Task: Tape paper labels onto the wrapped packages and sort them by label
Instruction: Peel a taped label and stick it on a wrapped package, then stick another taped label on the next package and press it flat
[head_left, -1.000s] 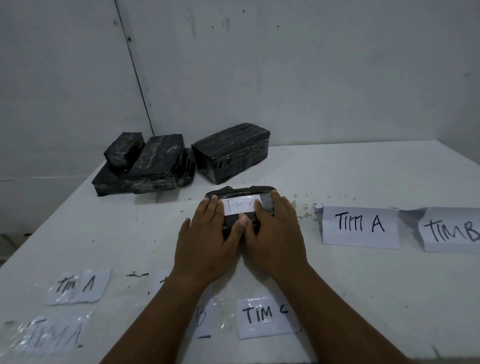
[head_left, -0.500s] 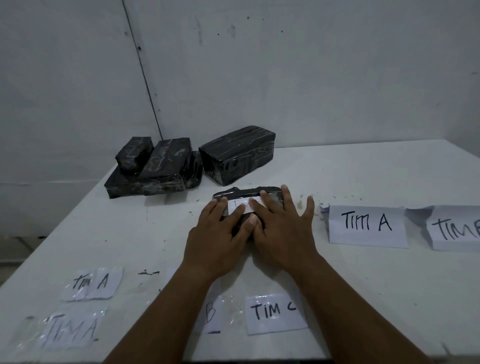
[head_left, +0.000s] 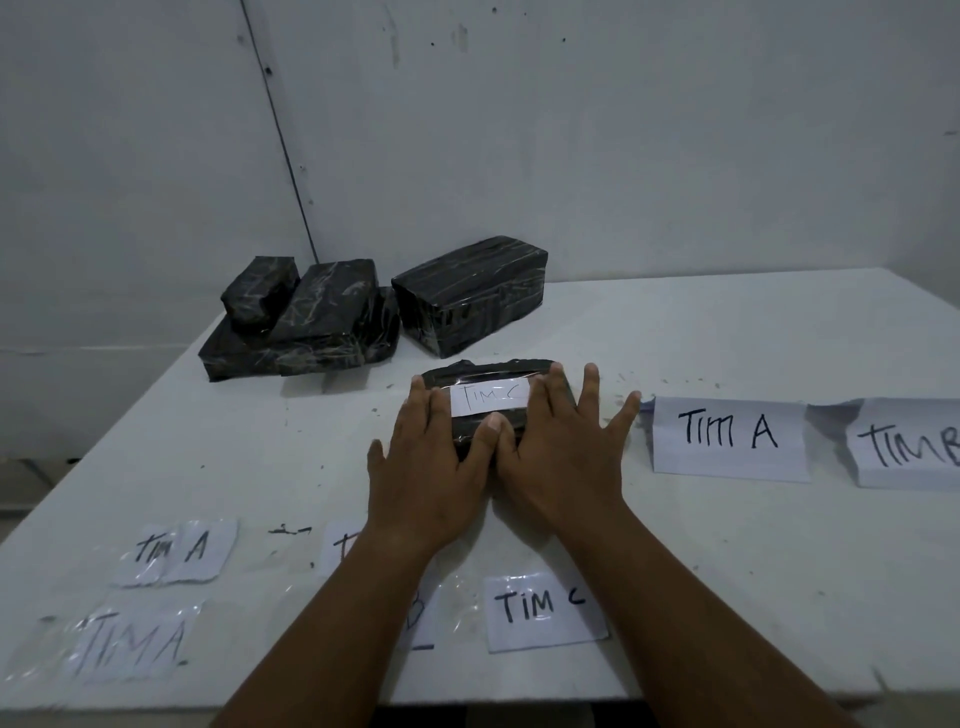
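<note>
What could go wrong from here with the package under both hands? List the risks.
1. The TIM C label could end up creased or skewed as the left hand and right hand press it onto the package.
2. No TIM C sorting sign shows beside the TIM A sign and TIM B sign, so it may get missorted.
3. A forearm could drag the loose TIM C slip.

Single head-worn view, looking forward and down across a white table (head_left: 727, 545) toward a wall (head_left: 623, 130) at 12 o'clock. Close over both forearms entering from 6 o'clock.
</note>
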